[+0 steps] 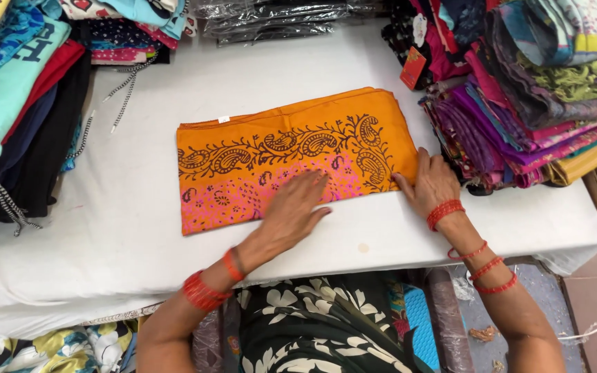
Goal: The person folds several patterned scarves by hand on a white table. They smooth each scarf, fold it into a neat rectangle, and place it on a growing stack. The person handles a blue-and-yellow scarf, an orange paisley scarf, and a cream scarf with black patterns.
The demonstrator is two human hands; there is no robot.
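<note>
A folded orange cloth with a black paisley border and a pink dotted lower band lies flat on the white table. My left hand rests palm down on the pink band near the cloth's front edge, fingers spread. My right hand lies flat against the cloth's right front corner, fingers apart. Red bangles circle both wrists. Neither hand grips anything.
Stacks of folded garments crowd the left side, with drawstrings trailing onto the table. Piles of colourful fabrics fill the right. Clear-wrapped packs sit at the back. The table's front edge is close to my body.
</note>
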